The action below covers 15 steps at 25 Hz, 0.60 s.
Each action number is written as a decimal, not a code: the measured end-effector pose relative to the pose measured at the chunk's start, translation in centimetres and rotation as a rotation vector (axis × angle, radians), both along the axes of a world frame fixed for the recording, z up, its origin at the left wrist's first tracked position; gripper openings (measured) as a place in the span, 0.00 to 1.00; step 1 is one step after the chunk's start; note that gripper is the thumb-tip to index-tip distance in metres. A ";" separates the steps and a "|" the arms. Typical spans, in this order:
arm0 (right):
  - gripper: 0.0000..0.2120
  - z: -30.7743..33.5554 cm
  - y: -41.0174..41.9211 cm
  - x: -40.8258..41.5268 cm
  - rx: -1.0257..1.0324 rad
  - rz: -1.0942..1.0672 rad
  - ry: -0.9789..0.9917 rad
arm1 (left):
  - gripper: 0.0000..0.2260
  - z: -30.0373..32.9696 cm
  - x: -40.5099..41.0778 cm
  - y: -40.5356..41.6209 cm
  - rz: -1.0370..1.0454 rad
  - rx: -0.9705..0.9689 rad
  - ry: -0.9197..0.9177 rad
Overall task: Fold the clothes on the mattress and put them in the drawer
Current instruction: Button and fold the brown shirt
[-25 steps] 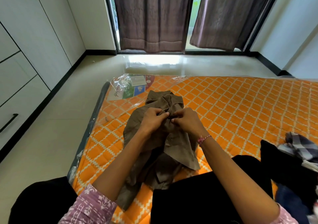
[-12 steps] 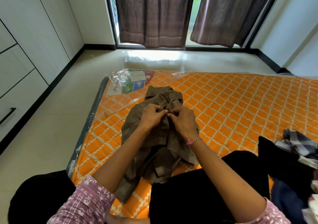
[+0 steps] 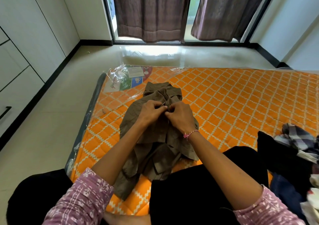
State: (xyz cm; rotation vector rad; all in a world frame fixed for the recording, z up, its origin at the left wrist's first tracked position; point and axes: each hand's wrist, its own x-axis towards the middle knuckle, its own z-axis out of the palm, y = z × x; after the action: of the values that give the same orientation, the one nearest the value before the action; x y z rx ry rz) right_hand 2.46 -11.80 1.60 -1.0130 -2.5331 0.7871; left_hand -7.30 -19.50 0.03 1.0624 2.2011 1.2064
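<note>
Brown shirt [image 3: 155, 148] lies crumpled on the orange quilted mattress [image 3: 233, 103], collar end away from me and its lower part bunched against my lap. Both hands meet near the chest of the garment: left hand [image 3: 150, 112] and right hand [image 3: 181, 116] have their fingers curled in, pinching the cloth at the front opening, thumbs nearly touching. My read is that I am closing a button or lining up the placket so the front stays flat for folding; the button itself is too small to make out. Shirt sits close in so both arms reach it without stretching. Pile of unfolded clothes [image 3: 296, 148], a checked piece on top of dark ones, waits at my right, near my knee. Drawer fronts [image 3: 15, 90] run along the left wall, across a strip of floor, one black handle showing, all closed. Folding proper not yet begun; nothing has gone to the drawer, judging by the pile.
</note>
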 end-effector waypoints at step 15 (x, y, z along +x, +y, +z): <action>0.06 -0.9 0.2 -0.8 -0.196 0.633 -0.360 | 0.12 -4.4 -3.4 3.2 -0.319 -0.602 0.304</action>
State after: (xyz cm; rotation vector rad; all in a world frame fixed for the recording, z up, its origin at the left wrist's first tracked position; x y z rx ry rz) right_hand 1.65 -11.57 0.67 -0.4052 -3.1969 1.1133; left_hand -10.67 -16.29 -4.39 1.3089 2.2661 0.2237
